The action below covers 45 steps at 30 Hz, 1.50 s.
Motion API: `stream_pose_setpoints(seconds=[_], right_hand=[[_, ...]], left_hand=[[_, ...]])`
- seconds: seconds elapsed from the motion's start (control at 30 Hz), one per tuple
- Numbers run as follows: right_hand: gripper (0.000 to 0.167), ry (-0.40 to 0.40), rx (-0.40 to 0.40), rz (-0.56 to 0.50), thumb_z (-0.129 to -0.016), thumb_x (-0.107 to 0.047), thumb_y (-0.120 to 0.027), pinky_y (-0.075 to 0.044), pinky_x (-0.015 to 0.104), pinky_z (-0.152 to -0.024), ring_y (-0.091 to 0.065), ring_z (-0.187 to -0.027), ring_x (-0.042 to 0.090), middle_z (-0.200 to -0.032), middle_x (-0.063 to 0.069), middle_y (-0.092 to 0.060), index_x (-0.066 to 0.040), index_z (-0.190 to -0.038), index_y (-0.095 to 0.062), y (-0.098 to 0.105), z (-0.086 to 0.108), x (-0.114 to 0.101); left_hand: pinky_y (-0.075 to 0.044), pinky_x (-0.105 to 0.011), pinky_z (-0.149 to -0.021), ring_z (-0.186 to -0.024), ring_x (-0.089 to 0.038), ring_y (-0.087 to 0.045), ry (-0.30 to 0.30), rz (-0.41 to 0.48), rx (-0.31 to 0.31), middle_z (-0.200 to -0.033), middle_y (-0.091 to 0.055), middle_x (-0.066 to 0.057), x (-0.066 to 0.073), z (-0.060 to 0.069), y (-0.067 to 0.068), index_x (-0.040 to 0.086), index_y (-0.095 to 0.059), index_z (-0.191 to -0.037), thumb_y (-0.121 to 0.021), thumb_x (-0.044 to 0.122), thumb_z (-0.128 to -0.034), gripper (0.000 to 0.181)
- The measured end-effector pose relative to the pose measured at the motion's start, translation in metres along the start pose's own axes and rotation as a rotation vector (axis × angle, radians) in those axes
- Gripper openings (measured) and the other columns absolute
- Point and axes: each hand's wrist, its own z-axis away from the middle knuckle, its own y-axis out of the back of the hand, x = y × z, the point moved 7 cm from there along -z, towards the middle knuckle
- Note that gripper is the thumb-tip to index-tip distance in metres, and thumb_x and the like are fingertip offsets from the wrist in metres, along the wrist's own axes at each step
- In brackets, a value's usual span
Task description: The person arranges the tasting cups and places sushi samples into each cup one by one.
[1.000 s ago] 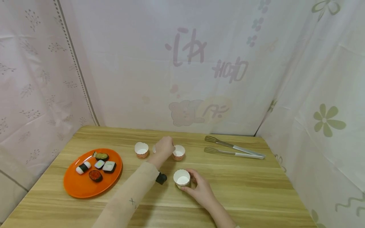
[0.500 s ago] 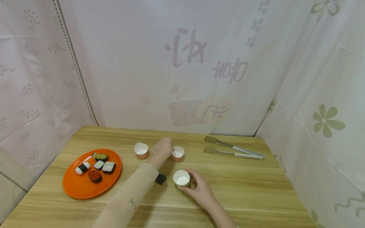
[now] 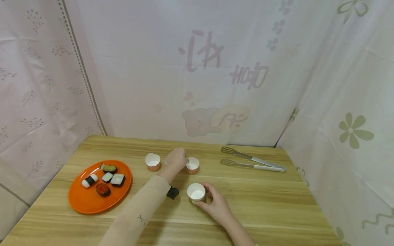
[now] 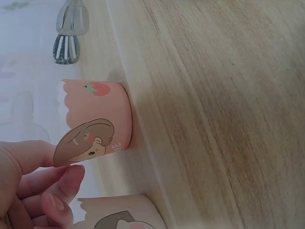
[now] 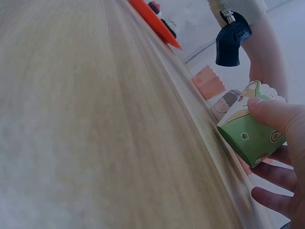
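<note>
My left hand (image 3: 176, 160) reaches to the back row of cups. Its fingers pinch the rim of a pink paper baking cup (image 4: 97, 112), which carries a strawberry and a drawn girl. A second cup (image 4: 126, 214) stands just beside it, mostly hidden by that hand in the head view. My right hand (image 3: 217, 203) grips a green-and-white paper baking cup (image 5: 259, 131) from its right side, thumb on the near wall and fingers beyond. This cup has a scalloped rim and a white inside, and its mouth faces up (image 3: 196, 192).
Another pink cup (image 3: 153, 162) stands at the left end of the row. On the left, an orange plate (image 3: 84, 201) bears several sushi pieces (image 3: 107, 177). Metal tongs (image 3: 261, 166) lie spread at the back right. Patterned curtains (image 3: 154, 85) enclose the wooden table.
</note>
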Motion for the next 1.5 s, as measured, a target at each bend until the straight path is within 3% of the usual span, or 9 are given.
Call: stream_pose_setpoints(seconds=[0.17, 0.4, 0.83, 0.93, 1.13, 1.23, 1.4, 1.5], right_hand=[[0.070, -0.004, -0.009, -0.003, -0.076, -0.033, -0.081, -0.050, 0.038, -0.093, -0.057, -0.114, 0.021, -0.129, 0.000, -0.057, -0.011, -0.134, -0.050, 0.000, 0.000, 0.001], [0.069, -0.009, -0.007, -0.010, -0.076, -0.033, -0.082, -0.050, 0.037, -0.093, -0.057, -0.113, 0.020, -0.128, 0.000, -0.058, -0.012, -0.134, -0.050, 0.000, 0.000, 0.000], [0.070, 0.021, -0.001, -0.009, -0.076, -0.029, -0.082, -0.050, 0.041, -0.093, -0.058, -0.113, 0.023, -0.128, 0.003, -0.058, -0.010, -0.134, -0.049, 0.000, 0.001, -0.001], [0.070, 0.036, 0.007, -0.008, -0.075, -0.029, -0.082, -0.051, 0.042, -0.092, -0.058, -0.112, 0.024, -0.128, 0.004, -0.058, -0.009, -0.133, -0.049, 0.000, 0.001, -0.002], [0.069, 0.026, 0.011, -0.017, -0.075, -0.032, -0.082, -0.051, 0.040, -0.092, -0.058, -0.112, 0.021, -0.126, 0.001, -0.059, -0.009, -0.133, -0.050, 0.002, 0.000, -0.003], [0.069, 0.010, 0.007, -0.031, -0.075, -0.032, -0.082, -0.050, 0.039, -0.093, -0.057, -0.113, 0.021, -0.126, 0.000, -0.059, -0.010, -0.133, -0.050, 0.002, 0.000, -0.003], [0.071, -0.002, -0.006, -0.038, -0.076, -0.032, -0.082, -0.049, 0.040, -0.095, -0.056, -0.115, 0.021, -0.128, 0.000, -0.057, -0.009, -0.134, -0.049, 0.002, 0.000, -0.003], [0.071, -0.001, -0.011, -0.037, -0.076, -0.032, -0.081, -0.049, 0.041, -0.095, -0.056, -0.115, 0.021, -0.128, 0.000, -0.057, -0.010, -0.134, -0.049, 0.002, 0.001, -0.003]], left_hand=[[-0.044, -0.028, -0.045, -0.057, -0.014, -0.051, -0.025, 0.012, 0.025, -0.067, -0.059, 0.003, 0.002, 0.002, 0.004, 0.011, -0.067, -0.072, -0.072, 0.019, -0.0839, 0.015], [-0.042, -0.028, -0.044, -0.056, -0.014, -0.049, -0.057, 0.021, 0.056, -0.064, -0.056, 0.003, 0.006, 0.007, 0.011, 0.014, -0.065, -0.064, -0.071, 0.018, -0.0824, 0.020], [-0.045, -0.028, -0.047, -0.058, -0.014, -0.053, -0.103, 0.052, 0.058, -0.075, -0.064, 0.002, 0.014, 0.019, 0.017, 0.013, -0.073, -0.079, -0.070, 0.023, -0.0850, 0.012], [-0.043, -0.026, -0.045, -0.055, -0.013, -0.052, -0.143, 0.084, 0.062, -0.079, -0.066, 0.001, 0.019, 0.024, 0.018, 0.010, -0.074, -0.085, -0.068, 0.023, -0.0861, 0.014], [-0.038, -0.021, -0.040, -0.048, -0.009, -0.046, -0.285, 0.120, 0.024, -0.089, -0.068, -0.003, 0.033, 0.037, 0.018, 0.008, -0.073, -0.093, -0.064, 0.025, -0.0904, 0.020], [-0.040, -0.021, -0.040, -0.048, -0.008, -0.047, -0.330, 0.115, 0.008, -0.086, -0.066, 0.000, 0.037, 0.042, 0.018, 0.010, -0.073, -0.092, -0.064, 0.026, -0.0909, 0.019], [-0.039, -0.021, -0.039, -0.045, -0.007, -0.045, -0.350, 0.132, -0.006, -0.062, -0.059, 0.008, 0.040, 0.051, 0.019, 0.011, -0.071, -0.089, -0.066, 0.026, -0.0894, 0.016], [-0.039, -0.021, -0.040, -0.046, -0.007, -0.045, -0.363, 0.129, -0.022, -0.061, -0.057, 0.009, 0.041, 0.055, 0.020, 0.011, -0.071, -0.090, -0.066, 0.026, -0.0891, 0.016]])
